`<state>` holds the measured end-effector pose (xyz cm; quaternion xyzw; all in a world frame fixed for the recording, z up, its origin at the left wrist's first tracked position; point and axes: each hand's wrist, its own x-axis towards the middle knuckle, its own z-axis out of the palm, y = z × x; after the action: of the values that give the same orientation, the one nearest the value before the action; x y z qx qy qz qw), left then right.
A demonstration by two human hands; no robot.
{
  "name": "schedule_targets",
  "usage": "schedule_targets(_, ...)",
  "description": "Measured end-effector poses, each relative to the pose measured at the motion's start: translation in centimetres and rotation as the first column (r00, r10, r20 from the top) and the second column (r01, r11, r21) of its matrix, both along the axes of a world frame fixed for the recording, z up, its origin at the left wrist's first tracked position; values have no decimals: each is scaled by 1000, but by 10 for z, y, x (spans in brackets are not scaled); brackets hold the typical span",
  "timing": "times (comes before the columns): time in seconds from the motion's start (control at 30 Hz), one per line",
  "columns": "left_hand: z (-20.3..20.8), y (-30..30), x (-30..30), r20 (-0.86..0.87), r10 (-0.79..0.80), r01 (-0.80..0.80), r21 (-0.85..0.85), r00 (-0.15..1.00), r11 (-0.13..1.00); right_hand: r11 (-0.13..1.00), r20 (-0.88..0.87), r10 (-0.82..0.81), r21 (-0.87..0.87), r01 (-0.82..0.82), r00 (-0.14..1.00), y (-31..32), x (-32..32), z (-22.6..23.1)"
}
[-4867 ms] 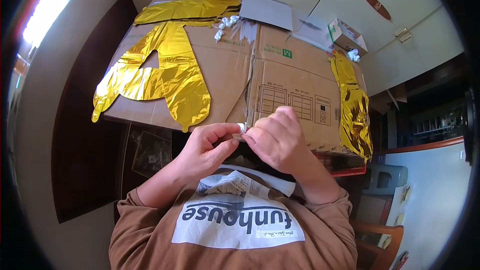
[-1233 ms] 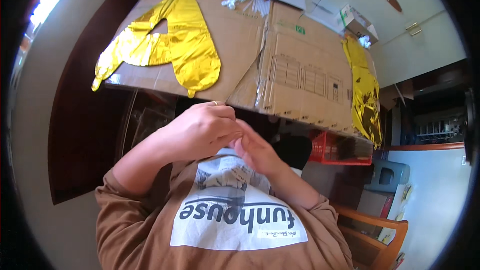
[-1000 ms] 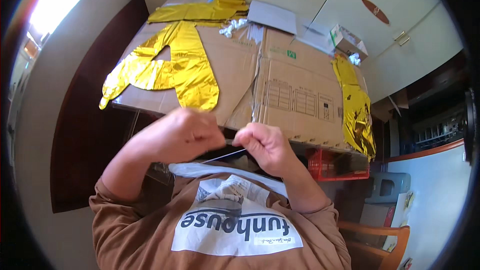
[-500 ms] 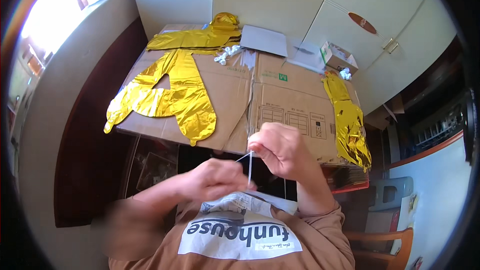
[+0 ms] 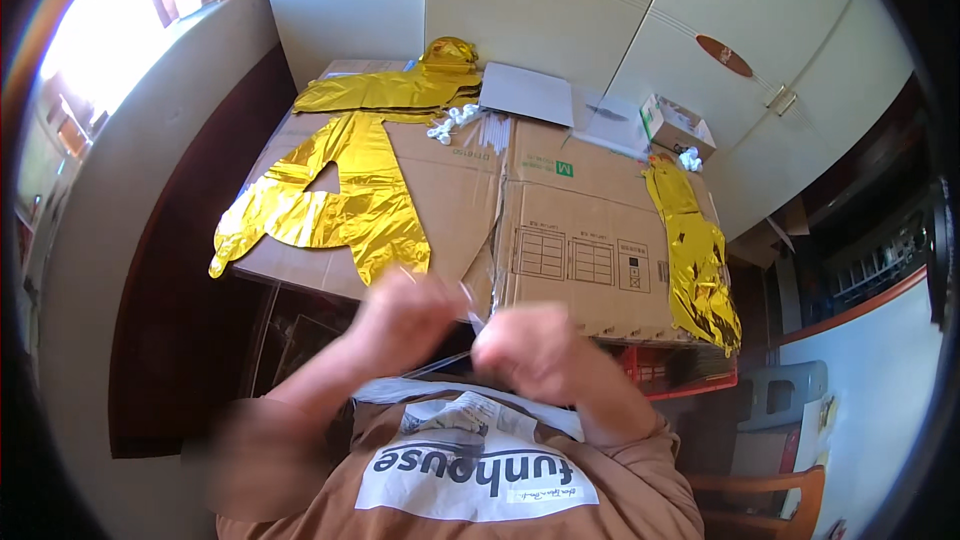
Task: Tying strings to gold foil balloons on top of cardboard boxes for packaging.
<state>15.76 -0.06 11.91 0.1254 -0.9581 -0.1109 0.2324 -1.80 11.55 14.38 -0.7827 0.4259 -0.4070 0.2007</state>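
In front of my chest, at the near edge of the cardboard-covered table, both fists are closed and blurred by motion. My left hand point(image 5: 405, 318) is on a thin white string point(image 5: 475, 319), and its knuckles overlap the foot of a gold foil letter balloon point(image 5: 385, 215) lying flat. Gripping the same string, my right hand point(image 5: 532, 348) sits slightly lower and closer to me. Only a short, smeared piece of the string shows between the fists. The fingertips are hidden.
More gold foil balloons point(image 5: 380, 90) lie stacked at the back left, and another foil balloon point(image 5: 695, 255) lies along the right edge. White clips or knots point(image 5: 455, 123), white sticks point(image 5: 494, 134), a grey-white board point(image 5: 527, 94) and a small open box point(image 5: 680, 125) sit toward the back.
My left hand has moved up and away from me, over the balloon's foot. My right hand has come down toward me. The string between them shows less than before.
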Motion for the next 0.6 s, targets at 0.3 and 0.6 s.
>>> schedule_targets(0.3, 12, 5, 7, -407, -184, 423, 642, 895, 639, 997, 81, -58, 60, 54, 995, -17, -21, 10)
schedule_targets(0.6, 21, 10, 3, -397, -357, 531, 551, 845, 644, 985, 74, -151, 95, 144, 986, -25, -24, -4)
